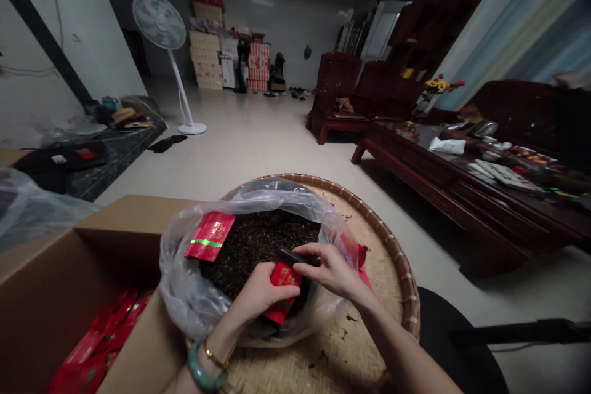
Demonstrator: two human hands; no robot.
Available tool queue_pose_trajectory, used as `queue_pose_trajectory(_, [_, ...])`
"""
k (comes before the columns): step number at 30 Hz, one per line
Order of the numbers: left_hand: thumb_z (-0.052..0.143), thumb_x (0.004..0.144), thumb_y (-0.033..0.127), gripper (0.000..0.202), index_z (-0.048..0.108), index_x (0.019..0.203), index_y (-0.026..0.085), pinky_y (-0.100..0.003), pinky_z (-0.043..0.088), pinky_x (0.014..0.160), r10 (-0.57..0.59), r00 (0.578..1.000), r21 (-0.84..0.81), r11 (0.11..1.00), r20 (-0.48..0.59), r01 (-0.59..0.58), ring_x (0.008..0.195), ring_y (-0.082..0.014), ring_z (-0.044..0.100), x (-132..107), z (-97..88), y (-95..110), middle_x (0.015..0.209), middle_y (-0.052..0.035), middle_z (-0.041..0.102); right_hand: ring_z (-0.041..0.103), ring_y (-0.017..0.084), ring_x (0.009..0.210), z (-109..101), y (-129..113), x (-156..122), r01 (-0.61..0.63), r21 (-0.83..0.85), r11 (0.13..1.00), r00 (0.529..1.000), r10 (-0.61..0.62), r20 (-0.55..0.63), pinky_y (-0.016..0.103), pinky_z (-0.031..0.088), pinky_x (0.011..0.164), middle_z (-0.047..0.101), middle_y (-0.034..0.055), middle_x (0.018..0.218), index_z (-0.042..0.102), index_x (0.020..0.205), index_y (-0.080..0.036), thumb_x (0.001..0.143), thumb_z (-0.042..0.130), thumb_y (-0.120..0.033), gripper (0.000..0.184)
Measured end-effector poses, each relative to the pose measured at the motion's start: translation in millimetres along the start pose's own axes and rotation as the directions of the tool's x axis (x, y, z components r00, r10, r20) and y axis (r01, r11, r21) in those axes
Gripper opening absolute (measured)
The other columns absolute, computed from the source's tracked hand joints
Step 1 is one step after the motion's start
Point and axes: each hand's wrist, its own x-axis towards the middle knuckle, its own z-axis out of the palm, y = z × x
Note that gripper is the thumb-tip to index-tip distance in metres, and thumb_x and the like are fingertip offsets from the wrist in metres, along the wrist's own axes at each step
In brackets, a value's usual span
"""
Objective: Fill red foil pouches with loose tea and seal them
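A small red packet [282, 274] with gold lettering is held between the thumb and fingers of my left hand [258, 292]. At its upper end, my right hand [329, 268] grips a slim black bar-shaped tool [292, 255]; its far side is hidden. Both hands are over a clear plastic bag [178, 295] full of dark, loose tea leaves [256, 231]. Another red packet [211, 235] lies on the bag's left side. The bag rests on a round woven bamboo tray [339, 338]. More red packaging [362, 255] shows beside the bag, behind my right hand.
An open cardboard box [133, 215] with several red packets [104, 335] stands at the left. A black round seat [455, 345] is close on the right. Beyond are a white fan [173, 68], a dark wooden table [425, 163] with clutter, and stacked boxes [205, 58].
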Motion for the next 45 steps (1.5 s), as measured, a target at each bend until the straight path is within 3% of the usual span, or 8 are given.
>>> queue_pose_trajectory(7, [0.075,0.052,0.025,0.025,0.058,0.066,0.013,-0.024,0.041,0.055,-0.006,1.000,0.015,1.000,0.007,0.006,0.055,-0.0118,0.050,0,-1.3,-3,0.058,0.0039,0.058,0.065,0.023,0.085,1,-2,1,-0.003,-0.038,0.999,1.000,0.002,-0.019,0.032,0.047,0.076,0.073,0.0046,0.091,0.073,0.092,-0.018,0.074,0.065,-0.025,0.021])
queue_pose_trajectory(14, [0.080,0.053,0.028,0.035,0.061,0.077,0.012,-0.026,0.047,0.062,0.054,0.998,-0.081,0.995,0.032,-0.051,0.064,-0.0160,0.061,-1,-5.0,-12,0.071,-0.0024,0.068,0.066,0.022,0.085,-14,24,-5,-0.114,0.188,0.976,0.982,0.139,-0.127,0.032,0.052,0.071,0.072,0.0064,0.098,0.068,0.104,-0.016,0.073,0.067,-0.037,0.037])
queue_pose_trajectory(19, [0.081,0.056,0.042,0.057,0.058,0.099,0.013,-0.029,0.051,0.066,0.024,1.000,-0.346,0.938,-0.006,-0.025,0.073,-0.0201,0.068,-5,-1.7,-13,0.094,-0.0107,0.071,0.063,0.030,0.096,-22,69,-9,-0.113,-0.144,0.983,0.944,0.061,-0.325,0.045,0.047,0.088,0.069,0.0127,0.105,0.067,0.105,-0.015,0.064,0.073,-0.033,0.045])
queue_pose_trajectory(23, [0.074,0.060,0.057,0.065,0.055,0.104,0.013,-0.028,0.051,0.061,-0.003,1.000,-0.437,0.899,-0.020,-0.006,0.066,-0.0198,0.069,-7,6.5,-12,0.086,-0.0098,0.071,0.060,0.028,0.102,-4,63,-8,-0.031,-0.168,0.985,0.910,-0.042,-0.412,0.043,0.046,0.089,0.067,0.0119,0.109,0.064,0.108,-0.019,0.072,0.068,-0.039,0.042])
queue_pose_trajectory(27, [0.062,0.068,0.065,0.062,0.058,0.101,0.013,-0.027,0.049,0.058,0.020,0.999,-0.429,0.903,-0.032,-0.032,0.057,-0.0157,0.063,-4,10.5,-12,0.073,-0.0037,0.068,0.062,0.019,0.070,28,32,1,0.020,0.107,0.994,0.945,0.016,-0.327,0.029,0.049,0.064,0.068,0.0053,0.077,0.068,0.082,-0.018,0.078,0.061,-0.044,0.028])
queue_pose_trajectory(31, [0.066,0.067,0.057,0.047,0.063,0.083,0.013,-0.022,0.042,0.056,0.112,0.978,-0.294,0.942,-0.176,-0.161,0.058,-0.0118,0.054,2,4.0,-10,0.066,0.0005,0.062,0.054,0.015,0.059,45,17,6,0.036,0.140,0.989,0.948,0.011,-0.317,0.025,0.042,0.057,0.061,0.0018,0.060,0.063,0.059,-0.017,0.076,0.063,-0.044,0.032])
queue_pose_trajectory(40, [0.064,0.070,0.055,0.044,0.059,0.059,0.013,-0.021,0.033,0.049,0.147,0.956,-0.264,0.940,-0.252,-0.214,0.049,-0.0084,0.041,1,4.4,-15,0.052,0.0037,0.050,0.048,0.012,0.052,42,23,-5,-0.016,0.233,0.972,0.974,0.067,-0.214,0.024,0.038,0.051,0.050,-0.0014,0.054,0.055,0.057,-0.018,0.079,0.054,-0.053,0.042])
queue_pose_trajectory(45, [0.062,0.070,0.060,0.049,0.066,0.068,0.011,-0.024,0.041,0.055,0.117,0.967,-0.304,0.935,-0.227,-0.184,0.053,-0.0119,0.052,1,1.0,-16,0.058,-0.0007,0.063,0.053,0.012,0.056,56,24,-15,-0.053,0.383,0.922,0.983,0.116,-0.142,0.023,0.042,0.049,0.058,-0.0015,0.068,0.057,0.087,-0.020,0.079,0.056,-0.055,0.036])
